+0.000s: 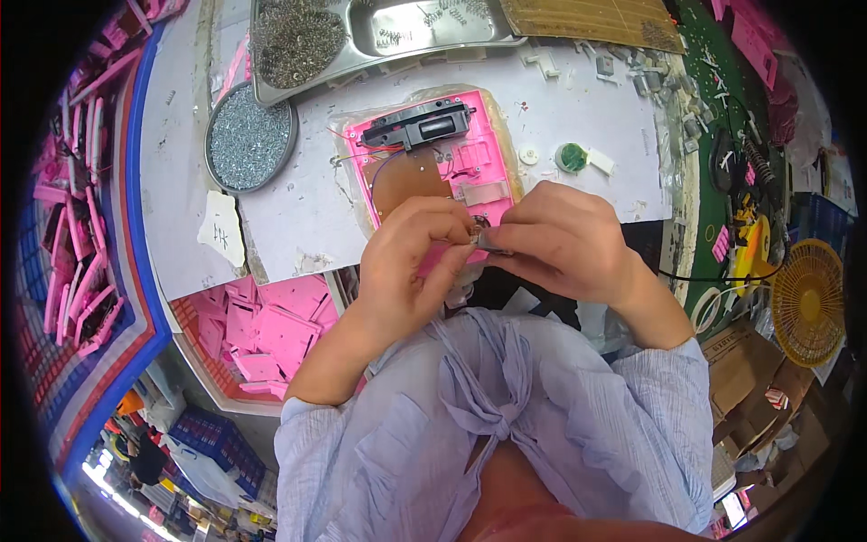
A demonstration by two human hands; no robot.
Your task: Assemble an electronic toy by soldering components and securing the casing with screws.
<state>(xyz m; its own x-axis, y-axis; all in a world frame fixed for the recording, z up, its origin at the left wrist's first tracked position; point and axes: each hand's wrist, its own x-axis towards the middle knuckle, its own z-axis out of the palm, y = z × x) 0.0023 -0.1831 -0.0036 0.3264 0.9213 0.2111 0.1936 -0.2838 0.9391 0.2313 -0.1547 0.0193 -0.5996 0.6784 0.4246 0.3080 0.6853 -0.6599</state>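
Both hands meet over the near edge of a pink plastic casing (488,132) on the table. My left hand (406,257) is closed, with thumb and forefinger pinched at a tiny part. My right hand (571,242) is closed too, its fingertips pinching a small grey piece (489,244) against the left fingertips. The fingers mostly cover these parts, so their kind cannot be made out. Inside the casing lie a black mechanism (415,126) at the far end, a brown circuit board (406,188) and thin wires. Clear plastic wrap lies under the casing.
A round dish of small screws (250,137) stands at the left, behind it a metal tray of springs (411,27). Pink parts fill a bin (194,330) below the table's left front. A green-topped round piece (571,157) and small metal parts (646,81) lie to the right.
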